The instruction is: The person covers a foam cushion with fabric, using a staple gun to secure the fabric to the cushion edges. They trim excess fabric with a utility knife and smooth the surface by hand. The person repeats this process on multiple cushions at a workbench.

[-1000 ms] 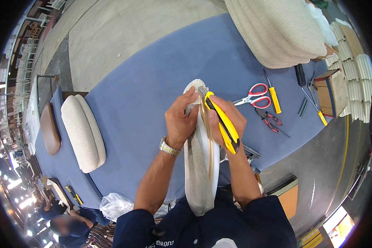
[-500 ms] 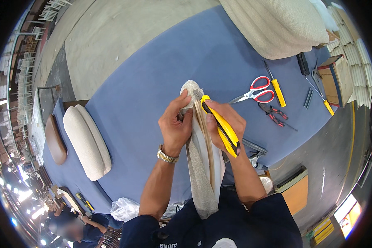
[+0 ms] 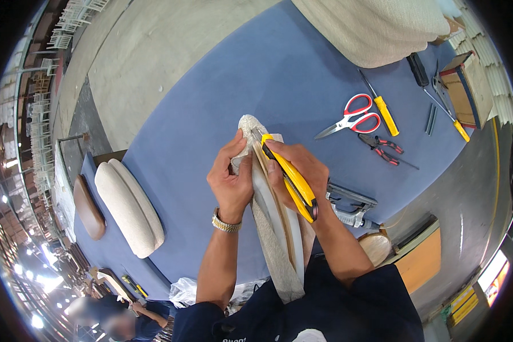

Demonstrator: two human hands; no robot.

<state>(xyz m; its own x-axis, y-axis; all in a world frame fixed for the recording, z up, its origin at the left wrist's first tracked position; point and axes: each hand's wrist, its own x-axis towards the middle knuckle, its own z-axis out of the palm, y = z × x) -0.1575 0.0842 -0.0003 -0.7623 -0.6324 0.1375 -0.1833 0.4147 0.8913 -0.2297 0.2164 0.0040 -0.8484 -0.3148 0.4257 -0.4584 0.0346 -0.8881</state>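
A long, narrow padded piece (image 3: pixel 274 254) in beige woven fabric stretches from my torso out over the blue-covered table. Its fabric lies folded open, showing white padding and a thin wooden edge. Near its rounded far end, my left hand (image 3: pixel 231 181) pinches the fabric between thumb and fingers. My right hand (image 3: pixel 302 166) grips a yellow and black utility knife (image 3: pixel 295 183), its blade touching or very close to the fabric beside my left fingertips. To the right lie red-and-white scissors (image 3: pixel 353 118), a yellow-handled screwdriver (image 3: pixel 386 115) and red-and-black pliers (image 3: pixel 383 149).
A grey staple gun (image 3: pixel 350 212) lies right of my right forearm. Two beige cushions (image 3: pixel 128 206) and a brown pad (image 3: pixel 89 208) sit at the left. Beige fabric (image 3: pixel 376 31) is heaped at the far right, near a box (image 3: pixel 467 91). Another person (image 3: pixel 145 319) works at lower left.
The whole view has shifted slightly. My hands and the padded piece sit a little further left, and the knife's blade is closer to the piece's rounded end. Both grips stay the same.
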